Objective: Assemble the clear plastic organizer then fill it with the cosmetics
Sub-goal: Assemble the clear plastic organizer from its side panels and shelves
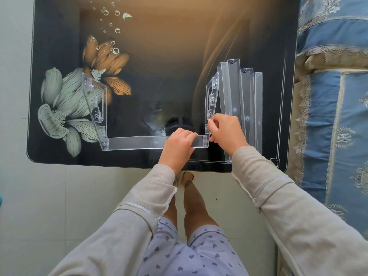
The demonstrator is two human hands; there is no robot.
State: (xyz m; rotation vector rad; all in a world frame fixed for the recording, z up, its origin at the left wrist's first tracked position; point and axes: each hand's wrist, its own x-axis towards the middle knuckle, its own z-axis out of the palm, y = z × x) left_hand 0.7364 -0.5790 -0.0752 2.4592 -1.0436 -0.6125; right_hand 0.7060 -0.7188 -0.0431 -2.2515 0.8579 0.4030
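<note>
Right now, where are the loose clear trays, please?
Head view: the loose clear trays lie fanned on the table's right side, beside the right side panel, by the right hand.

Tabletop (159, 86) open between left panel (93, 96) and right panel (212, 96); loose clear strips (235, 92) block right side.

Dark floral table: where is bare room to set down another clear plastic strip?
Free: the far half of the dark table, and the patch between the clear plastic left side panel and right side panel. Crowded: near right corner, where left hand grips the front strip, right hand the right side panel, beside the loose clear strips.
</note>
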